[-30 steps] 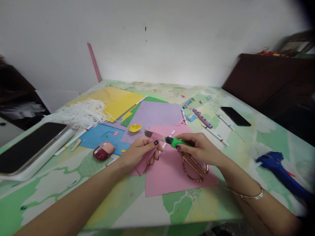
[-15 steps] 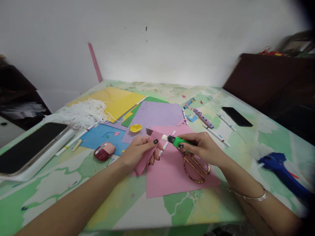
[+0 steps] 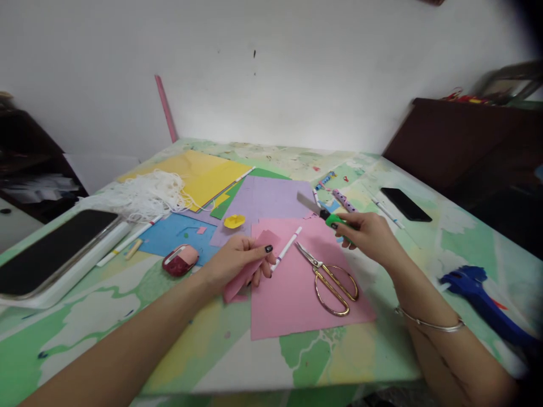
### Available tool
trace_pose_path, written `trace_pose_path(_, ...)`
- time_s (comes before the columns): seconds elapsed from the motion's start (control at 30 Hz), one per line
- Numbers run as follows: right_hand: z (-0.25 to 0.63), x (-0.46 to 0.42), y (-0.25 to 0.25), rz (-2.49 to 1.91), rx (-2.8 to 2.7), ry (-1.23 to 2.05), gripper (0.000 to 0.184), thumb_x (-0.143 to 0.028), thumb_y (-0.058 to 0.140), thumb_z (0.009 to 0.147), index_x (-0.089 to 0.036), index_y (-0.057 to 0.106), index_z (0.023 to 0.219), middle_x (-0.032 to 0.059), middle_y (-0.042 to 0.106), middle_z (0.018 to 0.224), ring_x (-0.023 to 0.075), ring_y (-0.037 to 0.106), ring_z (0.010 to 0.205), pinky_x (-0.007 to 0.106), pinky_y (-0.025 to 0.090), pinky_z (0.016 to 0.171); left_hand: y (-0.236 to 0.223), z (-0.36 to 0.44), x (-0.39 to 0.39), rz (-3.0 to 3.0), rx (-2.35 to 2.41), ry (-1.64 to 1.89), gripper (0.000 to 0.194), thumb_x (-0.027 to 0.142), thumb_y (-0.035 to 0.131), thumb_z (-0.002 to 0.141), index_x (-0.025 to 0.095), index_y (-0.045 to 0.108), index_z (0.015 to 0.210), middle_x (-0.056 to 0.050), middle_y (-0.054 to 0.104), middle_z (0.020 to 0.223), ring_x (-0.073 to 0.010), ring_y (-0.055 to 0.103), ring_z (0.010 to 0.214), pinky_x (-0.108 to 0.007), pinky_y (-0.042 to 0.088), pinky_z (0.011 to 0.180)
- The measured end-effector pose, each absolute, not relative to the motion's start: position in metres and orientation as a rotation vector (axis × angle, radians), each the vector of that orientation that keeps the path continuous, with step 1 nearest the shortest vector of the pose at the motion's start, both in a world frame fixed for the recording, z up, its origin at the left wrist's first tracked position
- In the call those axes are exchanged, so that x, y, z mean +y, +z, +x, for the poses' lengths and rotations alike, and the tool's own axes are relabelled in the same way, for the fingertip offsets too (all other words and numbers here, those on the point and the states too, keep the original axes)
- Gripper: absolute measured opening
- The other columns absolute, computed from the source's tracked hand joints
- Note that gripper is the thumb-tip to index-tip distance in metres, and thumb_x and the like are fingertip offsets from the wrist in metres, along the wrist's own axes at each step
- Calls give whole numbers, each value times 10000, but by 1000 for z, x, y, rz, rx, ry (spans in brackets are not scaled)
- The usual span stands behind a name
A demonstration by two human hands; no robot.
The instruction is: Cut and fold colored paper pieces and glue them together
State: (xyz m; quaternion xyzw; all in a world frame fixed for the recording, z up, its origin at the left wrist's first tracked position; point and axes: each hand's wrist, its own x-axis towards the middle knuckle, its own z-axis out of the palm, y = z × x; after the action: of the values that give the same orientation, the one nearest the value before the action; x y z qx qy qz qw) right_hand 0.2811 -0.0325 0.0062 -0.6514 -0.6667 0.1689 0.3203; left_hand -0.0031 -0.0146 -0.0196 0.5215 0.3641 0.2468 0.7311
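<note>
My left hand (image 3: 242, 261) is closed on a folded strip of pink paper (image 3: 267, 242), its thumb pressed along the top. In my right hand (image 3: 368, 236) is a green utility knife (image 3: 334, 220) with its blade out, pointing up and left, apart from the paper. Below the hands lies a pink sheet (image 3: 280, 314). Gold-handled scissors (image 3: 323, 268) rest on it with the blades slightly apart. A white marker (image 3: 287, 249) lies beside my left fingertips. A yellow paper flower shape (image 3: 234, 221) sits just beyond my left hand.
Purple (image 3: 275, 195), yellow (image 3: 207, 175) and blue sheets (image 3: 165, 243) spread behind. White string (image 3: 144, 195) is heaped at left near a phone (image 3: 55, 251) and a maroon case (image 3: 181, 260). At right are a black phone (image 3: 406, 203) and a blue glue gun (image 3: 475, 288).
My right hand has drawn the knife away from the pink paper, up and to the right. The scissors are now uncovered. My left hand keeps its hold, nearly in place.
</note>
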Motion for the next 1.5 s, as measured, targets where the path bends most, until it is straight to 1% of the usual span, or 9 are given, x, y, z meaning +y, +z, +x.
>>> trace_pose_path(0.13, 289, -25, -8, -1926, -1953, 65, 150, -272, 592, 748, -195, 717, 720, 55, 627, 566, 163, 519, 497, 288, 317, 482, -19, -2, -16, 1207, 883, 533, 291, 334, 597, 813, 96, 649, 655, -43, 626, 505, -60, 501, 353, -157, 362, 366)
trace_pose_path(0.3, 266, -28, -8, -1803, -1893, -155, 173, -216, 574, 766, -154, 706, 861, 131, 693, 837, 259, 592, 791, 384, 414, 694, -17, 1, -23, 1238, 928, 512, 311, 359, 616, 799, 109, 626, 614, -24, 586, 433, -63, 480, 331, -149, 325, 334)
trace_pose_path(0.43, 221, -48, -4, -1344, -1880, 502, 212, -294, 551, 834, -170, 659, 967, 74, 690, 904, 170, 602, 755, 305, 459, 664, -15, 7, -29, 1233, 932, 477, 314, 354, 617, 794, 115, 599, 592, -8, 558, 398, -61, 449, 306, -150, 272, 310)
trace_pose_path(0.57, 193, -64, -10, -1143, -1762, 1003, 162, -299, 567, 833, -164, 651, 863, 41, 671, 828, 144, 591, 754, 274, 454, 668, -12, 11, -33, 1291, 904, 418, 277, 337, 630, 782, 120, 607, 611, -5, 566, 415, -66, 454, 313, -158, 284, 316)
trace_pose_path(0.87, 204, -58, -12, -1215, -1311, 1028, 127, -288, 679, 719, -166, 660, 748, -11, 566, 636, 93, 463, 554, 235, 370, 504, -4, -16, -20, 1531, 920, 172, 303, 417, 610, 762, 144, 615, 631, -8, 578, 470, -98, 480, 361, -180, 316, 333)
trace_pose_path(1.07, 202, -57, -15, -1153, -1283, 1029, 93, -242, 667, 723, -171, 697, 775, 5, 605, 618, 112, 541, 569, 252, 434, 529, -1, -25, -8, 1907, 1227, 525, 394, 430, 599, 755, 165, 601, 464, 8, 528, 418, -107, 482, 418, -196, 282, 388)
trace_pose_path(1.3, 199, -62, -18, -1087, -1519, 528, 211, -147, 583, 797, -264, 720, 907, 31, 612, 836, 131, 571, 719, 287, 477, 619, 1, -13, -21, 2232, 1361, 1169, 145, 324, 671, 728, 182, 698, 734, -38, 707, 725, -178, 636, 687, -266, 459, 689)
trace_pose_path(1.4, 196, -67, -22, -1001, -1637, 173, 304, -116, 559, 821, -331, 702, 982, 29, 548, 829, 143, 550, 766, 301, 478, 628, 0, -3, -32, 2033, 1158, 1112, 228, 267, 681, 728, 185, 661, 940, -15, 696, 679, -154, 644, 608, -266, 513, 661)
trace_pose_path(1.5, 193, -69, -27, -951, -1739, -5, 377, -81, 548, 824, -359, 674, 1046, 25, 517, 788, 138, 523, 719, 290, 478, 592, -4, 4, -40, 1873, 915, 1032, 259, 217, 676, 734, 189, 622, 987, -35, 716, 824, -174, 679, 754, -277, 548, 718)
